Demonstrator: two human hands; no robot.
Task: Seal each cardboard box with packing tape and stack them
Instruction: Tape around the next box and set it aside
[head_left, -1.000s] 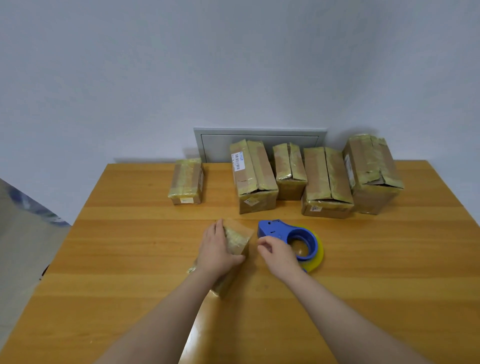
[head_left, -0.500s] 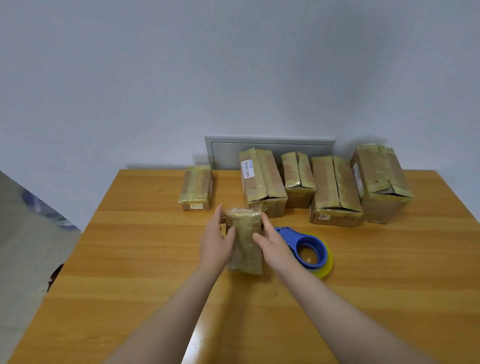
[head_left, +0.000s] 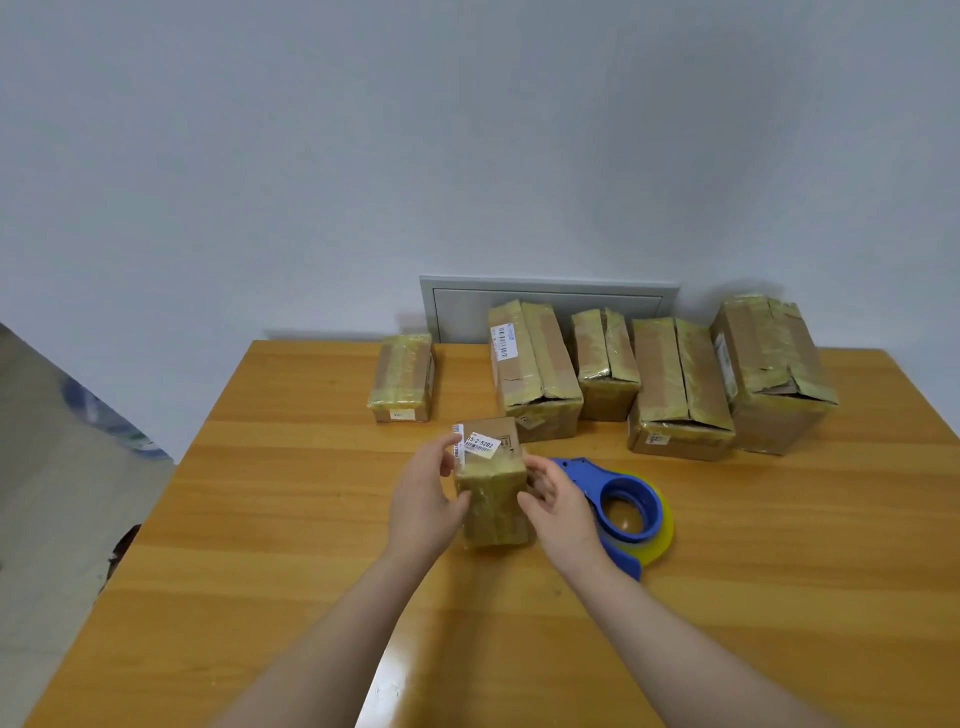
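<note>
A small taped cardboard box (head_left: 493, 499) stands on end at the middle of the wooden table (head_left: 260, 519), a white label on its upper face. My left hand (head_left: 423, 499) grips its left side and my right hand (head_left: 558, 506) grips its right side. A blue tape dispenser (head_left: 623, 501) with a yellowish tape roll lies just right of my right hand. Another small taped box (head_left: 402, 376) sits alone at the back left. Several larger taped boxes stand in a row at the back, from the labelled one (head_left: 532, 369) to the tallest one (head_left: 771, 376) at the right.
A grey wall panel (head_left: 545, 296) sits behind the row of boxes. The table's left edge drops off to a grey floor. Bare tabletop lies in front of my arms and to the left of the held box.
The small box has been turned up from lying flat onto its end, so its labelled face now shows. Both hands have stayed on its sides.
</note>
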